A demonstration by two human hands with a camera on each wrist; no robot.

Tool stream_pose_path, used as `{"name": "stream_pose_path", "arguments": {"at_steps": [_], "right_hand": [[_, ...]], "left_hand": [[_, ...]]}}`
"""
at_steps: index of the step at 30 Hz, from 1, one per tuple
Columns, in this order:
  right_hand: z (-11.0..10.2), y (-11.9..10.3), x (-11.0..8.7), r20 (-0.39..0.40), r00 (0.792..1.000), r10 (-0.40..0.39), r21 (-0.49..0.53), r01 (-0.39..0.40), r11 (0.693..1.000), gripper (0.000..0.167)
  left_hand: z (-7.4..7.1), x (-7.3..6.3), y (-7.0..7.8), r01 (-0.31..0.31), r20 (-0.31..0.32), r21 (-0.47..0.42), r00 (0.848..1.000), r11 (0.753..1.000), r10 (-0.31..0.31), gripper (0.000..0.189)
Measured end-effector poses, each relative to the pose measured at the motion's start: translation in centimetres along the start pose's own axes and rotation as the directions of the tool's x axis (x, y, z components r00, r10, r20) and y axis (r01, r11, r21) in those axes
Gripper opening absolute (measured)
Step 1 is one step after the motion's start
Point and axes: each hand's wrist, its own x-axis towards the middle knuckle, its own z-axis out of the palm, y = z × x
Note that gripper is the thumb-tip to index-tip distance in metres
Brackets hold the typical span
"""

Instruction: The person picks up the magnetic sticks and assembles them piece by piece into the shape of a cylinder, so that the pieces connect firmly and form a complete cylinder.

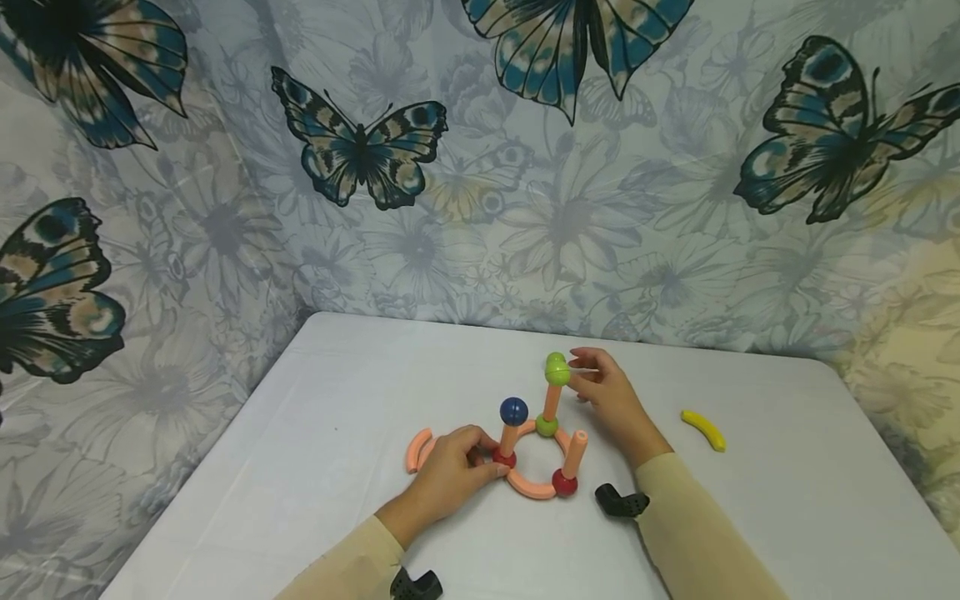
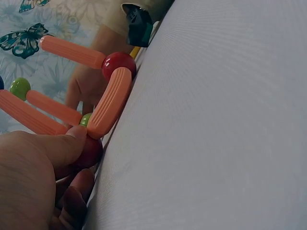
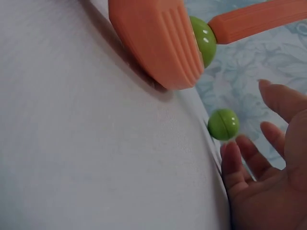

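Note:
A ring of curved orange sticks (image 1: 531, 486) joined by balls lies on the table, with orange rods standing on it. My left hand (image 1: 455, 467) pinches the red ball (image 2: 90, 152) at the ring's left side, below a rod topped with a blue ball (image 1: 513, 411). At the back, a rod (image 1: 552, 403) rises from a green ball (image 1: 547, 426) and carries another green ball (image 1: 557, 373). My right hand (image 1: 609, 392) is beside it, fingers loosely bent. Near those fingertips a loose green ball (image 3: 223, 124) lies on the table. Whether they touch it I cannot tell.
Curved orange sticks (image 1: 415, 450) lie left of my left hand. The ring's right red ball (image 1: 564, 482) bears a bare-topped rod (image 1: 575, 455). A yellow curved piece (image 1: 703, 430) is on the right. Behind the white table (image 1: 337, 375) hangs a butterfly-print cloth.

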Motion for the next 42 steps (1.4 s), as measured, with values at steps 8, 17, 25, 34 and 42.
{"name": "stream_pose_path", "arguments": {"at_steps": [8,17,25,34,42], "right_hand": [[0.7,0.3,2.1,-0.002,1.000,0.012,-0.095,-0.012,0.995,0.056],[1.5,0.6,4.1,0.106,0.993,-0.057,-0.308,0.087,0.947,0.052],[1.6,0.8,3.8,0.088,0.990,-0.109,-0.409,0.135,0.903,0.034],[0.5,1.1,1.1,-0.057,0.993,-0.100,-0.234,0.084,0.969,0.033],[-0.6,1.1,-1.5,-0.083,0.996,-0.030,-0.122,0.020,0.992,0.039]], "left_hand": [[-0.1,0.0,-0.2,0.006,-0.002,-0.004,1.000,1.000,-0.006,0.019],[-0.2,0.0,-0.1,0.015,0.008,-0.008,1.000,1.000,-0.015,0.019],[0.0,0.0,-0.1,0.009,0.002,-0.003,1.000,1.000,-0.009,0.018],[-0.2,0.0,0.3,0.004,-0.003,-0.004,1.000,1.000,-0.004,0.019],[-0.2,-0.1,0.1,0.007,0.014,-0.013,1.000,1.000,-0.007,0.018]]}}
